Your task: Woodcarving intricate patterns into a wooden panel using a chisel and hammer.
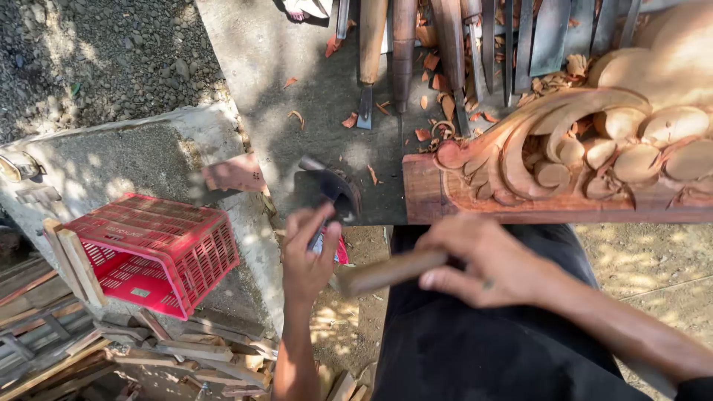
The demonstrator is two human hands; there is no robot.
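Observation:
My right hand (pixel 486 266) is closed around a brown wooden tool handle (pixel 386 273), which points left toward my left hand (pixel 306 256). The left hand pinches a small blurred object with a red part (pixel 336 246) at the near edge of the grey work surface (pixel 297 74). Just beyond it lies a dark, rounded tool head (pixel 333 189). A reddish wooden panel (pixel 564 160) carved with scrolls and leaves lies at the right, above my right hand. Both hands hover over my lap in dark trousers (pixel 475 349).
Several wood-handled chisels (pixel 405 52) lie in a row at the top among wood chips. A red plastic crate (pixel 152 252) stands tilted at the left on a concrete slab (pixel 134 156). Wood offcuts (pixel 186 353) pile up below it. Gravel (pixel 104 52) is at the upper left.

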